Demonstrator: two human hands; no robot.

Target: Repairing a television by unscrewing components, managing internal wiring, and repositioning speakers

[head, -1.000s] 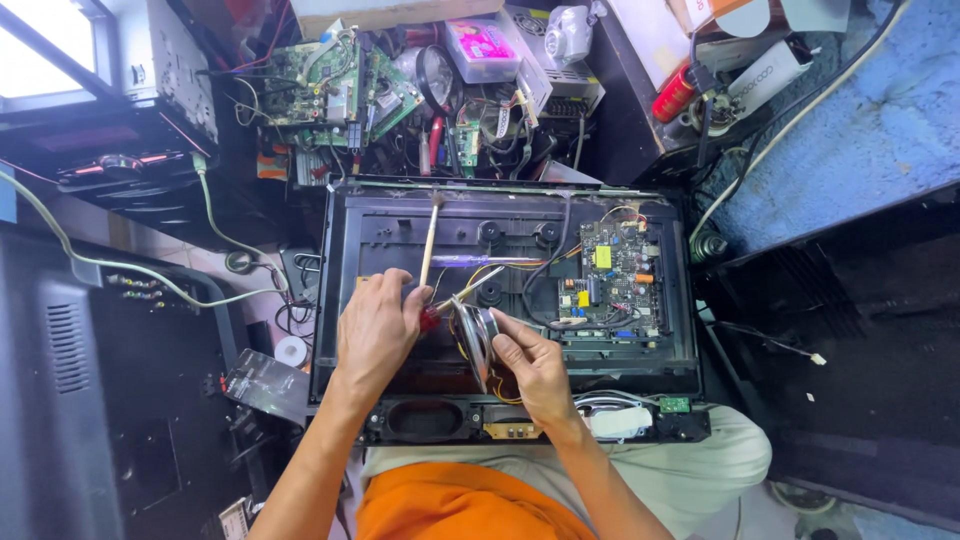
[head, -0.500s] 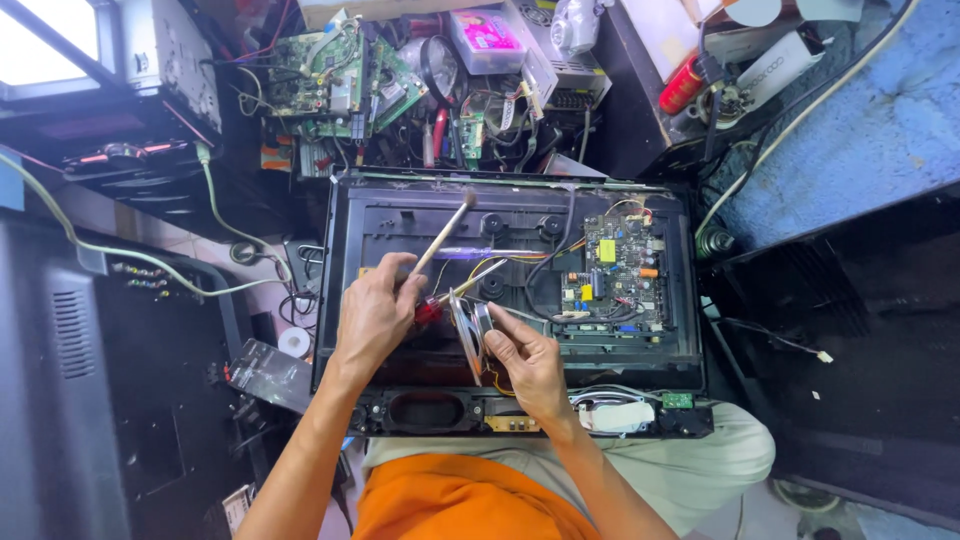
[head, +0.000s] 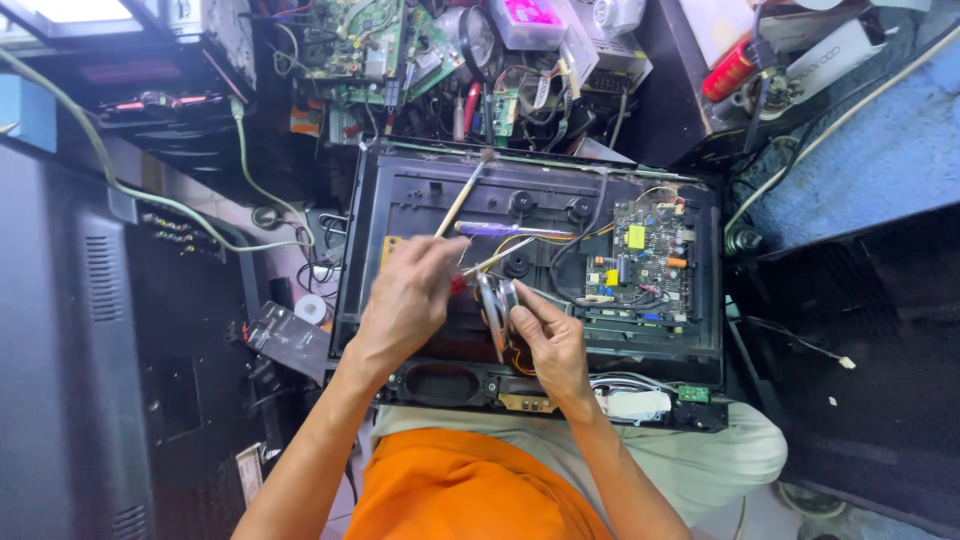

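An opened flat black device casing (head: 420, 200) lies face down in front of me, with a circuit board (head: 645, 260) at its right. My left hand (head: 410, 300) grips a thin wooden-handled brush (head: 462, 193) that slants up to the right over the casing. My right hand (head: 545, 335) holds two round silver speaker units (head: 496, 305) on edge, wires trailing from them. Both hands are close together at the casing's lower middle.
Loose green circuit boards (head: 360, 40), cables and a pink-lidded box (head: 530, 15) crowd the bench behind. A red canister (head: 728, 70) lies at upper right. Black cabinets (head: 90, 330) stand left; blue cloth (head: 880, 150) lies right. My orange-clad lap (head: 470, 490) is below.
The brush tip has swung from pointing straight up to slanting right. My head has leaned in, so the casing looks nearer. The right hand keeps its hold on the speakers.
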